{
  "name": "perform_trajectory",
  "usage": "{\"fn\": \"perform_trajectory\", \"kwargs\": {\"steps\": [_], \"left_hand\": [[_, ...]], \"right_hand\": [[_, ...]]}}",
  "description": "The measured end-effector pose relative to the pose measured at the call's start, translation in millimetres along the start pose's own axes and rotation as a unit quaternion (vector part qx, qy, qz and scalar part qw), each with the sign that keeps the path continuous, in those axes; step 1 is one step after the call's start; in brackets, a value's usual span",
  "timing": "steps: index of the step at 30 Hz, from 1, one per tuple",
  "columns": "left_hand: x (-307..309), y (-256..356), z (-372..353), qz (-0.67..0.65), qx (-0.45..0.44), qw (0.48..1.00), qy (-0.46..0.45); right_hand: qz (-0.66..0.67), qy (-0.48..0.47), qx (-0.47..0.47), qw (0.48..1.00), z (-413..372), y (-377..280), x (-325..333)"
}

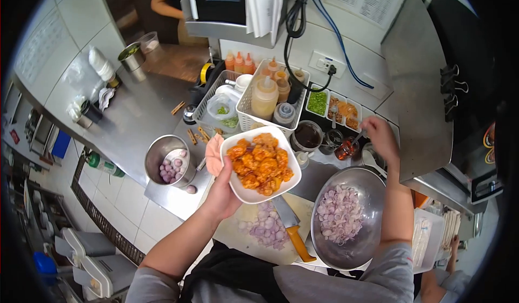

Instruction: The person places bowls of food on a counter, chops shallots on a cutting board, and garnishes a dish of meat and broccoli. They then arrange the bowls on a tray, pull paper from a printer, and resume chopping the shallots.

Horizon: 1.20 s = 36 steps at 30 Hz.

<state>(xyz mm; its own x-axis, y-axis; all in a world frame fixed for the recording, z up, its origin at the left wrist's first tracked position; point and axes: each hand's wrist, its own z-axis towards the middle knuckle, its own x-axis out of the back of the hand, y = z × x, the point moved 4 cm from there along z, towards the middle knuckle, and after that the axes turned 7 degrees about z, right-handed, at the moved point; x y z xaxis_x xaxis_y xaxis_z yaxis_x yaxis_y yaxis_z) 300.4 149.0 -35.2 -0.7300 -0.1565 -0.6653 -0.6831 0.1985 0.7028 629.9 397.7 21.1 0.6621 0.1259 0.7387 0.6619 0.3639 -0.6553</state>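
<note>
My left hand (224, 192) grips the rim of a white square bowl (292, 181) piled with orange-glazed fried pieces (257, 160). A pink cloth (214, 154) is beside my fingers at the bowl's left side. At the right, my right hand (380, 136) is closed on the handle of a spoon (358, 137), whose lower end is in a small glass jar (346, 149) of red sauce or chilli. Below the bowl, a yellow-handled knife (296, 237) lies on a cutting board (230, 238) beside sliced shallots (267, 227).
A steel mixing bowl (319, 238) holds sliced shallots; a steel pot (148, 160) holds whole ones. Behind stand a basket (248, 116) of sauce bottles and a tray of chopped greens (317, 102). Black cables (296, 27) hang overhead. Other people's arms (166, 7) show at the edges.
</note>
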Motion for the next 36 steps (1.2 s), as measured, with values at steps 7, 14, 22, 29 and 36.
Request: {"fn": "perform_trajectory", "kwargs": {"steps": [7,14,22,29,36], "left_hand": [[7,-12,0,-0.033,0.023,0.999,-0.014],[-1,-4,-15,-0.031,0.017,0.999,-0.029],[-8,-9,-23,-0.054,0.018,0.997,-0.044],[-1,-2,-69,-0.083,0.038,0.993,-0.070],[92,30,-174,-0.063,0.009,0.997,0.033]], "right_hand": [[0.057,-0.073,0.148,0.985,-72,-156,-57],[-0.087,0.049,0.336,0.937,-98,-207,-46],[0.174,0.067,0.040,0.982,-31,-82,-21],[-0.316,0.121,-0.112,0.934,69,106,-7],[-0.228,0.152,-0.080,0.958,73,77,-27]]}}
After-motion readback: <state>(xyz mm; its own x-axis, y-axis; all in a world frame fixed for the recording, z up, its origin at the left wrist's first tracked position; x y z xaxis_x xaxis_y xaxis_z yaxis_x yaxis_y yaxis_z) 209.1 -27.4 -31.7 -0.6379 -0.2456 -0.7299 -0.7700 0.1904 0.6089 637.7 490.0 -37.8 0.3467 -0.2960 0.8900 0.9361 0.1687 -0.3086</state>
